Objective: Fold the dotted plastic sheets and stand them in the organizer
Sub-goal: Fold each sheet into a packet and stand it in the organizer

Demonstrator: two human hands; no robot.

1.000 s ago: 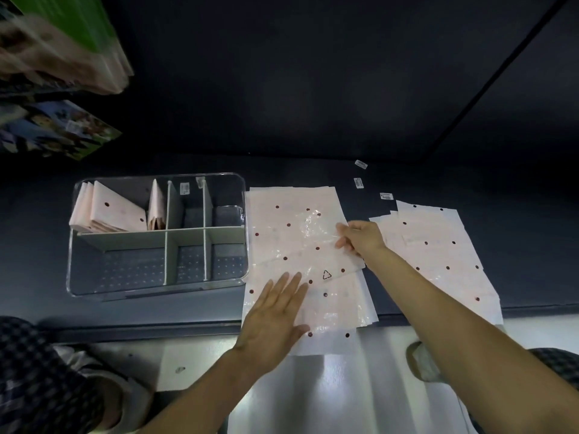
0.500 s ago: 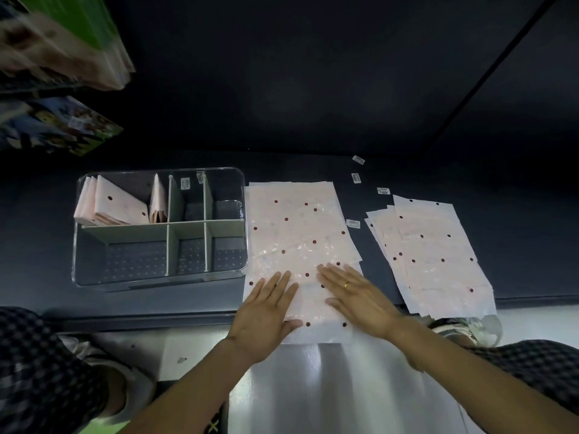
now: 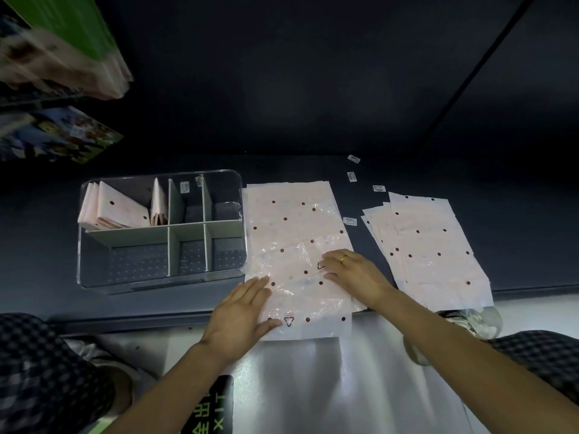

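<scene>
Dotted plastic sheets lie stacked flat on the dark tabletop, just right of the clear organizer, their near edge overhanging. The left hand and right hand are both spread flat, pressing the top sheet. To fold well, I'd smooth out wrinkles, align the edges, then crease firmly. A second pile waits at right; 4 small labels dot the surface. Folded sheets already stand in the back-left compartment.

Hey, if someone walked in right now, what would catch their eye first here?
Two flat hands, left hand and right hand, pressing a pink dotted sheet at the dark counter's near edge. Left of it, a clear organizer holds folded sheets in its far-left compartment; another sheet stack lies right.
</scene>
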